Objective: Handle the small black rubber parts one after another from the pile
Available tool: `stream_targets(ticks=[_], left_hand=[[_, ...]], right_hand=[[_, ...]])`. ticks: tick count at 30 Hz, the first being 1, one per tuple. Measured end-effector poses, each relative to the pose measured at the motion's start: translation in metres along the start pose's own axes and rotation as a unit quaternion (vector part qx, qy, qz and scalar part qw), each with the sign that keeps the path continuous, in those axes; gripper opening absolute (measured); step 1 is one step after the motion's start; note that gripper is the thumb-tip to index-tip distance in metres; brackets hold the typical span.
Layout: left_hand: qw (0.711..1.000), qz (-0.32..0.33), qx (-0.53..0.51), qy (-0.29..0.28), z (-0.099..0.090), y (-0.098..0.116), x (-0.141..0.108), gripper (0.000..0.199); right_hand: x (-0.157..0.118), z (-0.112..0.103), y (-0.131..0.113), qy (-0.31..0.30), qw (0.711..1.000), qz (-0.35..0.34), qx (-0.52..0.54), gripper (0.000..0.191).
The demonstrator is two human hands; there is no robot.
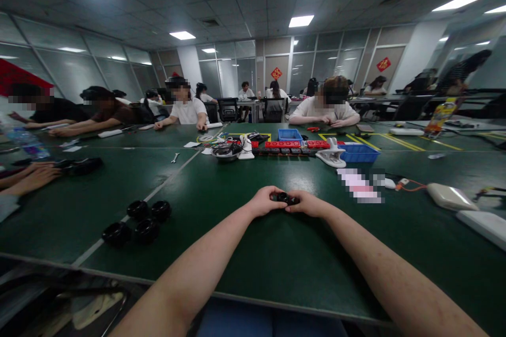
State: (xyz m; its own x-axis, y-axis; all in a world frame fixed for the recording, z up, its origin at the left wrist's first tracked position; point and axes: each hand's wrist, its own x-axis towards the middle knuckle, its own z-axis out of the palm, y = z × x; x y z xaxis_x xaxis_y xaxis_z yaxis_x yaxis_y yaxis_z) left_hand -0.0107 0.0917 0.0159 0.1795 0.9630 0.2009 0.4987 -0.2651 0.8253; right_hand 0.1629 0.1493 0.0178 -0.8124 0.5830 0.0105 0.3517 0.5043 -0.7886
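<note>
Over the green tabletop (pixel 221 184), my left hand (pixel 264 201) and my right hand (pixel 310 204) meet in front of me. Between their fingertips is a small black part (pixel 283 197), round on its left side, with a darker piece by my right fingers. Both hands are closed on it; the fingers hide much of its shape, so its exact kind is unclear. To the left of my left forearm, several glossy black round parts (pixel 146 230) are grouped on the table.
Blue bins (pixel 359 153), a red-and-black power strip row (pixel 282 145), white clamp stands (pixel 332 154) and a bowl of cables (pixel 227 151) cross the middle. A wrench (pixel 175 158) lies left. White boxes (pixel 450 196) are right. A co-worker's hands (pixel 37 176) are at left; others sit opposite.
</note>
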Motion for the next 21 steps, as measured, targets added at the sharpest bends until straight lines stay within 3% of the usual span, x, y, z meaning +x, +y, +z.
stream_targets(ticks=[16,21], left_hand=[[1.000,-0.009,-0.008,0.015,0.003,0.000,0.000,0.042],[0.996,-0.039,0.036,0.074,0.010,0.000,0.002,0.037]], right_hand=[[0.001,0.002,-0.001,0.035,0.998,0.026,-0.041,0.029],[0.004,0.008,-0.003,0.099,0.986,0.072,-0.112,0.028]])
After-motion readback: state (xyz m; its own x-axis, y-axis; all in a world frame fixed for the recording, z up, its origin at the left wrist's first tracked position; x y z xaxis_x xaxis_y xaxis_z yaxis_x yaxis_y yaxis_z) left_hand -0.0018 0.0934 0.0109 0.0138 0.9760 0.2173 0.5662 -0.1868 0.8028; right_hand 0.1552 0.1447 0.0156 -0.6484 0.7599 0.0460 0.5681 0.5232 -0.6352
